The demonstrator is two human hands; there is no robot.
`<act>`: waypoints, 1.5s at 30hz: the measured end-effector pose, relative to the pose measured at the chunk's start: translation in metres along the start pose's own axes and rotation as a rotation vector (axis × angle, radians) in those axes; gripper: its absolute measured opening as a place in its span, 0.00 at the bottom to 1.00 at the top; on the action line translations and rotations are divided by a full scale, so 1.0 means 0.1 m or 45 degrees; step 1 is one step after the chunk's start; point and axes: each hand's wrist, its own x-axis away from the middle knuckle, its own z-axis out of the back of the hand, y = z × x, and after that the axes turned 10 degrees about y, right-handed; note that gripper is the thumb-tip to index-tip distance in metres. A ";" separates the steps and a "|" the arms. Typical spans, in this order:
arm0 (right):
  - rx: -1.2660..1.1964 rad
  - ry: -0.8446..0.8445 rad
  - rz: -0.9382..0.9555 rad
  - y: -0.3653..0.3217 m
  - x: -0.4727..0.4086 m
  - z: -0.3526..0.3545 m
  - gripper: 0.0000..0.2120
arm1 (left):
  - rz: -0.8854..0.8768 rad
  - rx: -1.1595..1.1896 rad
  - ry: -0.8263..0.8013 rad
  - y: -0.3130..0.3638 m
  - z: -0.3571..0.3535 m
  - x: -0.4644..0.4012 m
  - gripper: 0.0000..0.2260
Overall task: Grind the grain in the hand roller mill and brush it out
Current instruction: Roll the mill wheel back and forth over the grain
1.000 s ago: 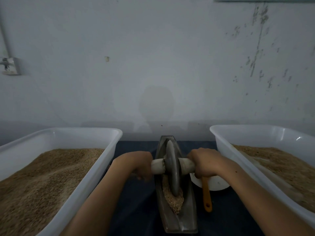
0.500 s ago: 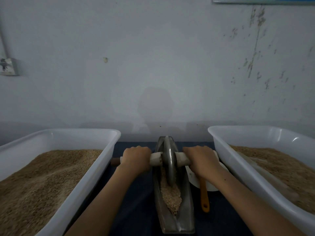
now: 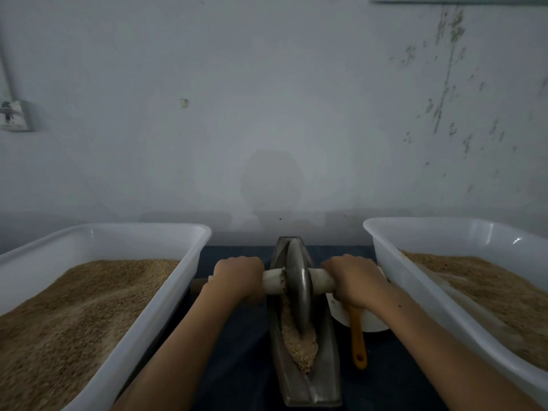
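A narrow metal boat-shaped trough lies lengthwise on the dark table between two tubs. A metal grinding wheel stands upright in it, with a pale wooden axle sticking out on both sides. My left hand grips the left end of the axle and my right hand grips the right end. Crushed grain lies in the trough's groove, mostly in front of the wheel. The wheel sits toward the far half of the trough.
A white tub full of grain stands at the left, another white tub with grain at the right. A white bowl and an orange-handled tool lie right of the trough, under my right forearm. The wall is close behind.
Both hands have pushed the wheel away from me along the trough, toward its far end, uncovering more crushed grain in the near part of the groove.
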 end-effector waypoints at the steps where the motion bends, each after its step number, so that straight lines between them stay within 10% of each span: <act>1: -0.014 0.092 -0.009 0.00 0.00 -0.05 0.10 | 0.004 -0.012 0.066 0.01 -0.02 -0.01 0.16; 7: 0.043 0.385 0.062 0.01 0.00 -0.18 0.08 | 0.026 0.006 0.208 0.01 -0.08 -0.01 0.12; 18: 0.083 -0.130 0.125 0.02 0.02 0.09 0.09 | -0.040 0.141 -0.267 -0.06 0.02 0.00 0.19; 31: 0.052 0.326 0.046 -0.01 0.01 -0.13 0.09 | 0.026 0.001 0.190 0.01 -0.08 -0.03 0.13; 41: 0.071 -0.256 0.101 0.00 0.04 0.17 0.06 | -0.093 0.241 -0.435 -0.05 0.09 0.02 0.05; 45: 0.074 -0.222 0.075 -0.02 0.04 0.14 0.05 | -0.077 0.238 -0.367 -0.04 0.08 0.03 0.05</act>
